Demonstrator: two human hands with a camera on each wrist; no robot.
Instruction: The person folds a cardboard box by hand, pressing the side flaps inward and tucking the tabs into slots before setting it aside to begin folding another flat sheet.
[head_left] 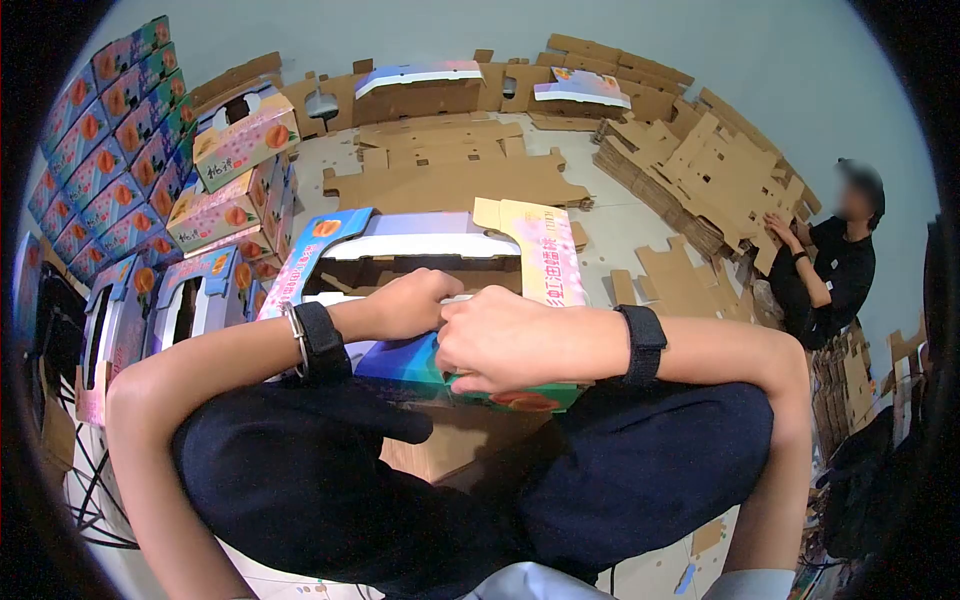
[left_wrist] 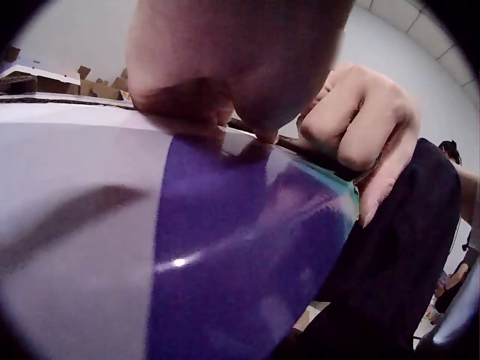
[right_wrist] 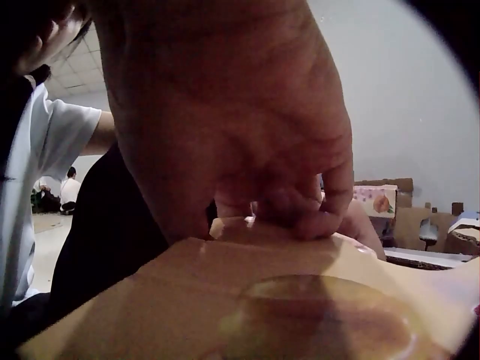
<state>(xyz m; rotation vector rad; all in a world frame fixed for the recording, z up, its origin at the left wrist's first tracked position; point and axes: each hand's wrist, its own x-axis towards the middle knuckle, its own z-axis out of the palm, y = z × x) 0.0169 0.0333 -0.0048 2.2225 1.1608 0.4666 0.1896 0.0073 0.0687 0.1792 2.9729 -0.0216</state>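
A printed fruit carton [head_left: 552, 258] stands between the person's knees with a large opening in its top. At its near edge the two hands meet. The left hand [head_left: 415, 303] grips the top edge of the near side, its fingers bent over it. Close beside it, the right hand [head_left: 510, 340] holds the same edge, its thumb on the outside. In the left wrist view the purple and white panel [left_wrist: 217, 247] bulges below the left hand. The right wrist view shows the right hand [right_wrist: 240, 127] over a yellow panel [right_wrist: 150, 300] with fruit printed on it; some fingertips are hidden.
Stacked printed cartons [head_left: 110, 160] rise at the left, with more cartons [head_left: 245, 145] beside them. Flat brown cardboard sheets [head_left: 450, 180] lie on the floor ahead, and a tall pile [head_left: 690, 190] stands at the right. Another person [head_left: 840, 260] sits there, touching the sheets.
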